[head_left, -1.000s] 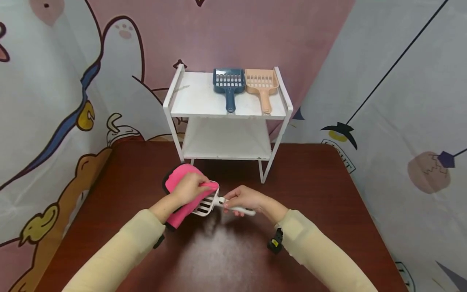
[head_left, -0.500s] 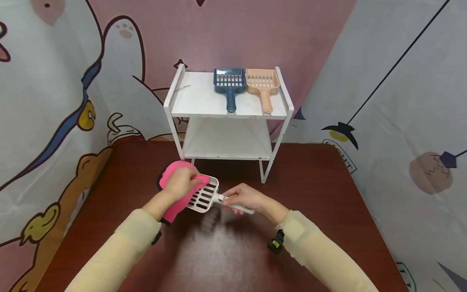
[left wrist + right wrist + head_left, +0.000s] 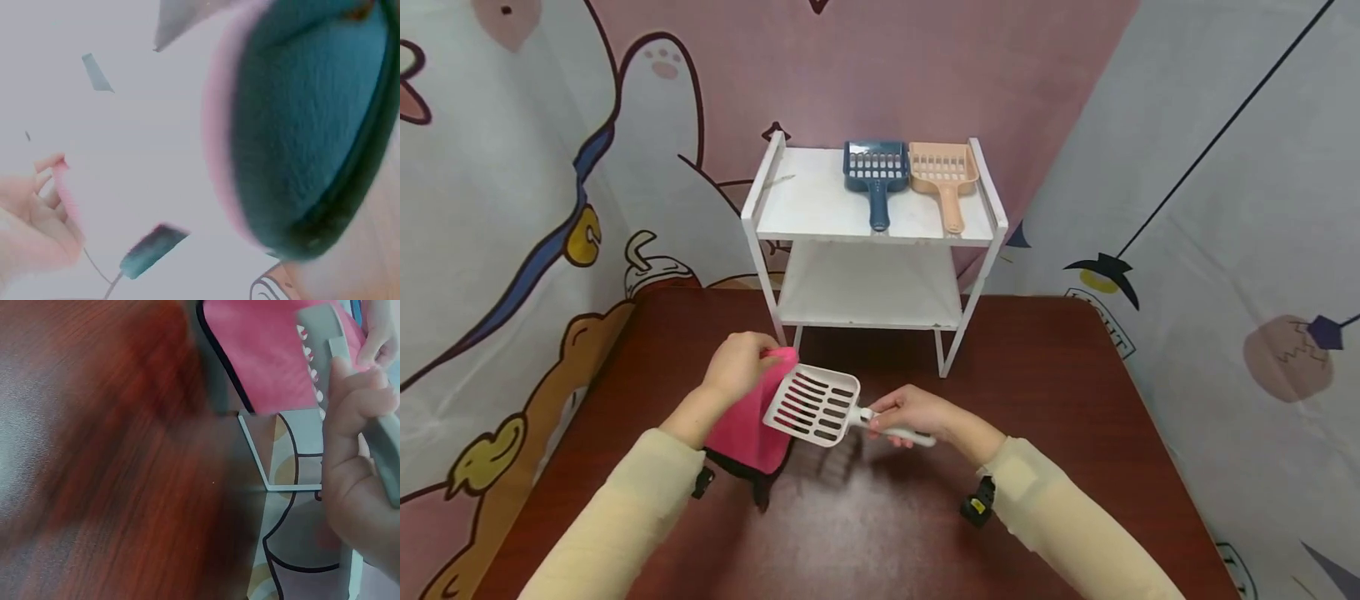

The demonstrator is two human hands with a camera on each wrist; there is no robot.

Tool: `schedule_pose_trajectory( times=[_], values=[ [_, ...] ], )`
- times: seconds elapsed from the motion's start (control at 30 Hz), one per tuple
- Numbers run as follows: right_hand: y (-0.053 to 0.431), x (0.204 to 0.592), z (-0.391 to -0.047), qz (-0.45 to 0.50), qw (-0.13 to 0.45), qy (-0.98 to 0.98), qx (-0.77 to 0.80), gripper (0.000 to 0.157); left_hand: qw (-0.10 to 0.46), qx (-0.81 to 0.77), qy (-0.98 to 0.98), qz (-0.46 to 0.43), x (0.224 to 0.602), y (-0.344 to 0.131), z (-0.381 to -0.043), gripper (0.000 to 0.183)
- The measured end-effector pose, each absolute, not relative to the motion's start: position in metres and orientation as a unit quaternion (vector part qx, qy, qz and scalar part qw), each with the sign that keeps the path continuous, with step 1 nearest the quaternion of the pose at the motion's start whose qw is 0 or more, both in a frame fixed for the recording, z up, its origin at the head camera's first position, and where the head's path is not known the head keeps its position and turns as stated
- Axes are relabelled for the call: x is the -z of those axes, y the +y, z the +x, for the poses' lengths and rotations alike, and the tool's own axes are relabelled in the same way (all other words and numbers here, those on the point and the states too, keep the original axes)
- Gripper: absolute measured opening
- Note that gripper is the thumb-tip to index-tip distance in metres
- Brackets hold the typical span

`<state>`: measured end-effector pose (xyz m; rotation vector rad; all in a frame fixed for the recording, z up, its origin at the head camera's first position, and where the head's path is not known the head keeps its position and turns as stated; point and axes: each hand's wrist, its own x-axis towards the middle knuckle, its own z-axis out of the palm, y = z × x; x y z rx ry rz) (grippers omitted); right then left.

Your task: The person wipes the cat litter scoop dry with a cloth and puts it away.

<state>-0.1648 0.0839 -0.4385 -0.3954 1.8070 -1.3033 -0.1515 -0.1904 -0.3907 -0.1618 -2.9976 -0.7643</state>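
My left hand pinches a corner of a pink cloth with black edging, which hangs down to the left of the scoop. In the left wrist view the dark, blurred back of the cloth fills much of the right side. A white slotted litter scoop is held by its handle in my right hand, its slotted pan toward the left hand and overlapping the cloth in the head view. The right wrist view shows my curled fingers around the grey-white handle.
A white two-tier shelf stands at the back of the brown table. On its top lie a dark blue litter scoop and a peach litter scoop, handles toward me. Cartoon-printed fabric surrounds the table.
My left hand has drawn the cloth left, off the scoop's pan, and the cloth now hangs down. The pan is fully uncovered; my right hand has stayed nearly in place.
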Motion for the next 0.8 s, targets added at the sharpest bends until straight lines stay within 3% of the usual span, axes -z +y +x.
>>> schedule_pose_trajectory(
  times=[0.13, 0.3, 0.5, 0.8],
  values=[
    [0.086, 0.439, -0.167, -0.153, 0.425, 0.72, 0.527, 0.033, 0.036, 0.244, -0.967, -0.07, 0.38, -0.182, -0.145, 0.009],
    [0.083, 0.438, -0.17, -0.154, 0.427, 0.713, 0.534, 0.033, 0.023, 0.253, -0.951, -0.177, 0.384, -0.155, -0.134, 0.027],
    [0.082, 0.439, -0.173, -0.135, 0.419, 0.71, 0.55, 0.027, -0.041, 0.261, -0.934, -0.239, 0.406, -0.14, -0.128, 0.021],
    [0.087, 0.446, -0.17, -0.123, 0.422, 0.702, 0.56, 0.031, -0.053, 0.169, -0.946, -0.272, 0.42, -0.146, -0.123, 0.015]
  ],
)
